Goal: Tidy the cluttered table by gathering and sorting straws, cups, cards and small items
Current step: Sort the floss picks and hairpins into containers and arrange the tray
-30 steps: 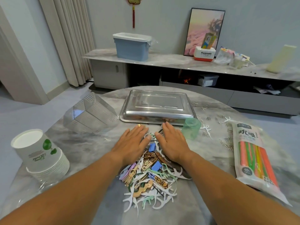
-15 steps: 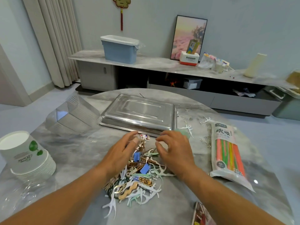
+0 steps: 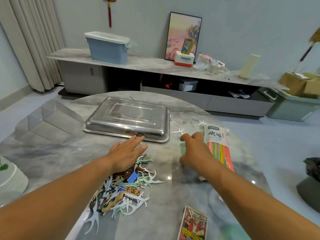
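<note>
A heap of small items [image 3: 128,187] (white and green floss picks, blue clips, wooden tags) lies on the round marble table [image 3: 52,156]. My left hand [image 3: 127,153] lies flat at the heap's far edge, fingers straight, close to the upturned steel tray [image 3: 128,118]. My right hand [image 3: 193,149] is to the right of the heap, with fingers and thumb curled round a small translucent green cup [image 3: 182,149]. Just right of that hand lies a packet of coloured straws [image 3: 220,149]. A printed card [image 3: 193,226] sits near the table's front edge.
Stacked clear plastic cups [image 3: 48,123] lie on their side at the left, and paper cups [image 3: 10,177] stand at the far left edge. Loose paper clips and floss picks [image 3: 181,123] are scattered right of the tray. A black object [image 3: 311,168] sits off the table's right side.
My right hand left the heap and moved right to the green cup, curling round it. My left hand flattened at the heap's far edge. The view swung right.
</note>
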Demonstrator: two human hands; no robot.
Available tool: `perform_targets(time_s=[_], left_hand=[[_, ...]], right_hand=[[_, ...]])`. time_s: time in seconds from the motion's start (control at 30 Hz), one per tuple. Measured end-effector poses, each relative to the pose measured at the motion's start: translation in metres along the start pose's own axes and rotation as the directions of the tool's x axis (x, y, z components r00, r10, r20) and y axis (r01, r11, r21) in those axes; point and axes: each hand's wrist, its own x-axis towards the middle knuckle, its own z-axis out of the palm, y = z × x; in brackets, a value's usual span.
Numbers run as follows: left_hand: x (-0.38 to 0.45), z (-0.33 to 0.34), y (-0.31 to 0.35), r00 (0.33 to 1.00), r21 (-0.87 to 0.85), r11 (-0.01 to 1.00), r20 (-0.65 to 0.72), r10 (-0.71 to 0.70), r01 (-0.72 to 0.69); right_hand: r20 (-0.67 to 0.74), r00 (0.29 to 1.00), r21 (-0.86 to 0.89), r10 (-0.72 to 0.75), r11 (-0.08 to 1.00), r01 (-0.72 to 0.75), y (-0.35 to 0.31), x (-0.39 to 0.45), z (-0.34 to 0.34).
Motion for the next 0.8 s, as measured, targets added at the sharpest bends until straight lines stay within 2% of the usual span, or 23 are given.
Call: perform_targets(time_s=[0.03, 0.1, 0.17, 0.2, 0.27, 0.3, 0.37, 0.4, 0.43, 0.5, 0.57, 0.67, 0.8], left_hand=[[0.002, 0.000, 0.004, 1.000, 0.031, 0.999, -0.018, -0.015, 0.015], [0.002, 0.002, 0.016, 0.988, 0.126, 0.992, -0.156, 0.013, 0.007], [-0.002, 0.008, 0.036, 0.962, 0.105, 0.989, -0.241, 0.129, -0.107], [-0.005, 0.010, 0.046, 0.966, 0.022, 0.985, -0.190, 0.174, -0.173], [-0.010, 0.016, 0.068, 0.975, -0.245, 0.945, -0.008, 0.222, -0.218], [-0.011, 0.020, 0.076, 0.965, -0.325, 0.918, 0.051, 0.257, -0.227], [-0.008, 0.030, 0.090, 0.953, -0.337, 0.903, 0.042, 0.299, -0.268], [-0.007, 0.035, 0.096, 0.955, -0.321, 0.906, 0.009, 0.295, -0.277], [-0.006, 0.039, 0.102, 0.955, -0.303, 0.909, -0.017, 0.296, -0.287], [-0.002, 0.051, 0.111, 0.954, -0.272, 0.915, -0.045, 0.296, -0.297], [0.001, 0.062, 0.118, 0.959, -0.224, 0.933, -0.086, 0.268, -0.281], [0.002, 0.069, 0.121, 0.960, -0.276, 0.928, -0.191, 0.204, -0.252], [0.001, 0.040, 0.115, 0.938, -0.412, 0.880, -0.334, 0.096, -0.237]], right_hand=[[0.013, 1.000, 0.060, -0.005, 0.998, 0.004, 0.000, -0.005, 0.001], [0.007, 0.999, 0.123, -0.036, 0.992, 0.035, 0.000, -0.016, 0.004], [-0.006, 0.998, 0.125, -0.056, 0.991, 0.056, 0.000, -0.025, 0.008], [0.006, 0.998, 0.118, -0.057, 0.991, 0.056, -0.001, -0.028, 0.008], [0.008, 0.999, 0.151, -0.048, 0.987, 0.046, -0.003, -0.031, 0.005], [-0.052, 0.998, 0.195, -0.039, 0.980, 0.048, -0.003, -0.031, 0.002], [-0.261, 0.964, 0.247, 0.039, 0.969, 0.028, 0.004, -0.026, -0.008], [-0.336, 0.937, 0.206, 0.090, 0.978, -0.020, 0.011, -0.020, -0.012], [-0.348, 0.925, 0.141, 0.152, 0.984, -0.108, 0.022, -0.013, -0.015], [-0.215, 0.913, 0.058, 0.347, 0.938, -0.343, 0.043, -0.004, -0.018], [-0.078, 0.862, 0.105, 0.501, 0.864, -0.492, 0.060, 0.002, -0.019], [-0.035, 0.848, 0.198, 0.528, 0.836, -0.512, 0.074, 0.008, -0.012], [-0.166, 0.859, 0.297, 0.483, 0.856, -0.424, 0.074, 0.012, -0.023]])
